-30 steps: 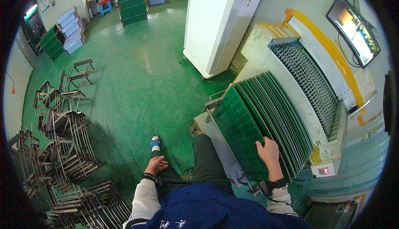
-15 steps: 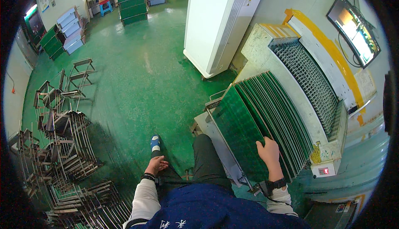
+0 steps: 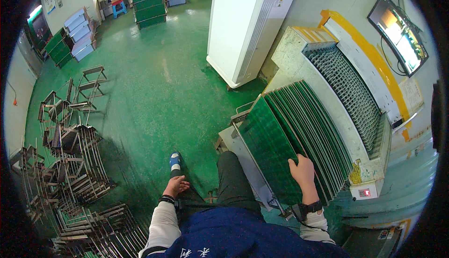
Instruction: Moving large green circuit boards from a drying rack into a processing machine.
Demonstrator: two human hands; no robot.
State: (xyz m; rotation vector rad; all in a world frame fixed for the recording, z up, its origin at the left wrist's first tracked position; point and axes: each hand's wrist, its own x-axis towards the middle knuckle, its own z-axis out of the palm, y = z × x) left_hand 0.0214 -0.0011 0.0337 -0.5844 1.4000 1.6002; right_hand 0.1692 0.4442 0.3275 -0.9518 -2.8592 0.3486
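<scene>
**A:** Over at the right side, the right hand lies on the top edges of the green panels, which stand on edge, close-packed and leaning, in the slotted metal rack beside the grey machine. Fingers are spread and curled over a few edges; I can't tell whether one panel is actually pinched or just touched.

**B:** And the other hand?

**A:** The left hand is low by the left thigh, loosely open, holding nothing, just above the blue shoe on the green floor.

**B:** So what's the risk?

**A:** As I judge it, the panels are thin and sit nearly touching. Pulling one with a single hand could drag its neighbour along, scrape the faces together, or tip the row like dominoes toward the open near end of the rack.

**B:** Anything else?

**A:** A panel lifted by one edge would probably flex or slip, since nothing supports the far side. The tangle of wire frames on the floor to the left is also a tripping hazard for a step that way with hands full.
</scene>
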